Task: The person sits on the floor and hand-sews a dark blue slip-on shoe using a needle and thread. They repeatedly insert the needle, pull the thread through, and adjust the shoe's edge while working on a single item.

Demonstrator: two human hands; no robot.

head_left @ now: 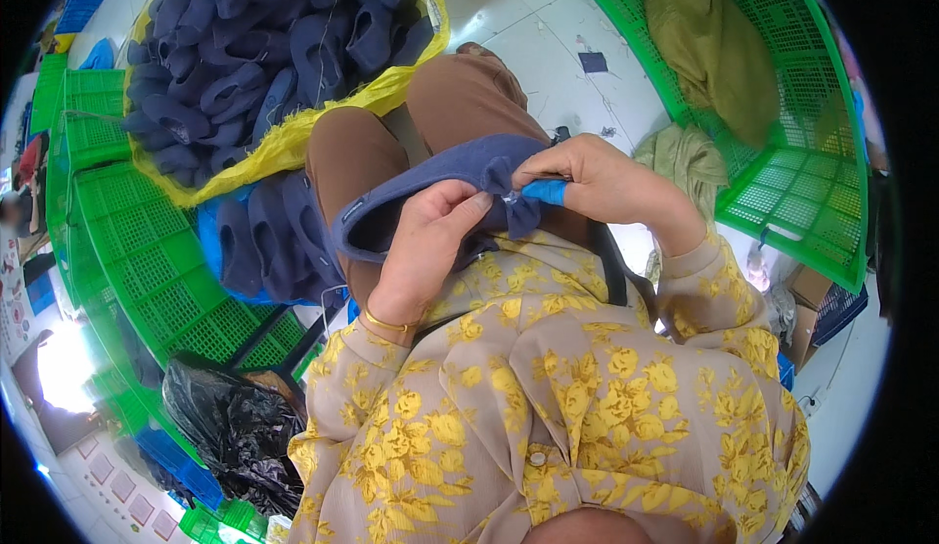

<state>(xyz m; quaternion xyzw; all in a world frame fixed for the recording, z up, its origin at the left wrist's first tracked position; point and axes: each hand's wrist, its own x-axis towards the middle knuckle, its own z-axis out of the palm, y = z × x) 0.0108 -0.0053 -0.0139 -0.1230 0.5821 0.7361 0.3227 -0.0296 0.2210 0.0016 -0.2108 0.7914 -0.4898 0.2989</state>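
Observation:
Across my lap lies a navy cloth slipper (430, 174), its wide opening towards the left and a gathered, bow-like piece of the same fabric (521, 216) near its right end. My left hand (425, 241) grips the slipper's near edge, thumb pressed beside the gathered piece. At that same spot my right hand (611, 184) pinches the fabric, with blue wrapping (544, 192) around one digit. Whether a small tool or thread sits between the right fingertips is too small to tell.
A yellow sack (430, 50) packed with navy slippers (235, 74) stands ahead on the left. More slippers (269, 236) stand in a row by my left knee. Green plastic baskets flank me, left (147, 241) and right (802, 187); olive cloth (709, 50) lies in the right one. A black bag (235, 427) sits lower left.

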